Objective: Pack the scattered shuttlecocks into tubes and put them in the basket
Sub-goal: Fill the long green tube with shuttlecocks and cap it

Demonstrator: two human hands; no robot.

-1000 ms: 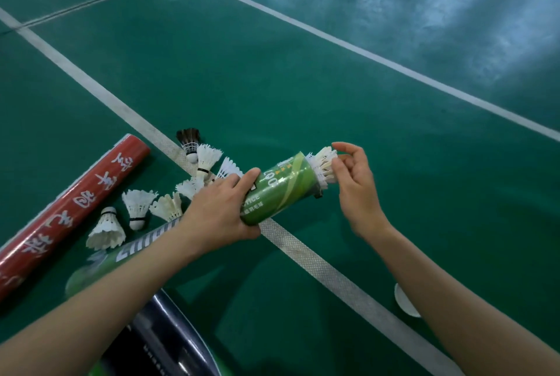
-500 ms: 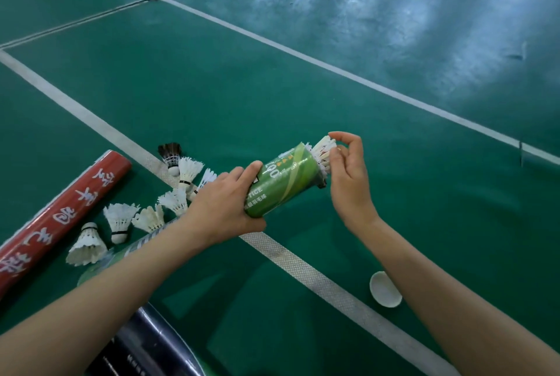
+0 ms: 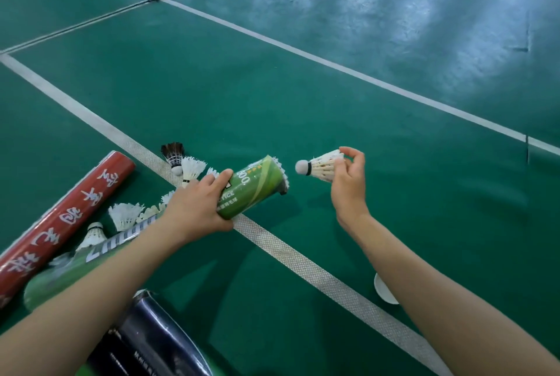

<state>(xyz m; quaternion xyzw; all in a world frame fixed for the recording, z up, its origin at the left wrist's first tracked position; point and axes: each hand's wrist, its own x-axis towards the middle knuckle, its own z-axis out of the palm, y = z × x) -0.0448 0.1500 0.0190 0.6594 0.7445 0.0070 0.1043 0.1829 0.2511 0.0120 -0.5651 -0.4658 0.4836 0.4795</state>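
Pulled clear since prior frame: white feather shuttlecock (image 3: 321, 166), now in right hand (image 3: 348, 184) grip, fingers closed on feathers, just 3 o'clock of short green cardboard tube (image 3: 254, 187); left hand (image 3: 197, 209) grip wrapped round tube, above green court floor (image 3: 272, 87).

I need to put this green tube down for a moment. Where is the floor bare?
Bare floor lies beyond the right hand, up to the far white line, and between both forearms. It is crowded left of the left hand: loose shuttlecocks, red tube.
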